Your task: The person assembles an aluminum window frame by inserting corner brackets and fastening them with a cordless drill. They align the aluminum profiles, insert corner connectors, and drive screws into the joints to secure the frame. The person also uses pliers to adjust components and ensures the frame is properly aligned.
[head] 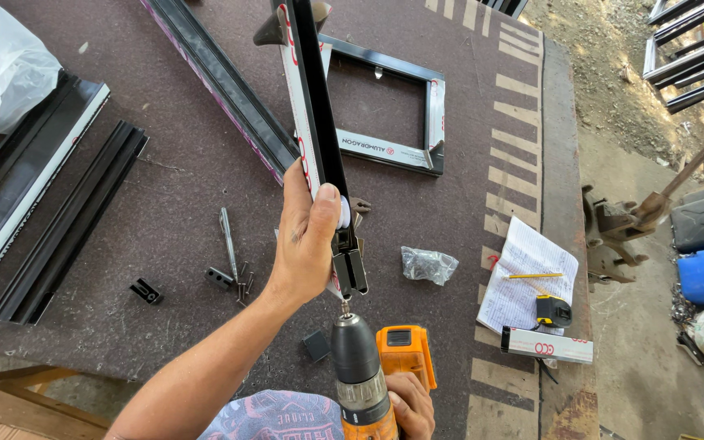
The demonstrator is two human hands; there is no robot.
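Observation:
My left hand (303, 240) grips a long black aluminium profile (313, 122) near its lower end, holding it up over the brown worktable (173, 204). My right hand (411, 406) holds an orange and grey cordless drill (360, 371). The drill's bit points up and touches the profile's bottom end (350, 273). A small white piece shows under my left thumb.
A black rectangular frame (433, 122) lies behind the profile, and more black profiles (67, 220) lie at the left. Loose screws and a driver bit (230, 261), small black brackets (147, 291), a plastic bag (429, 265), a notebook with pencil (527, 273), a tape measure (553, 311) and a white plastic bag (6, 69) sit on the table.

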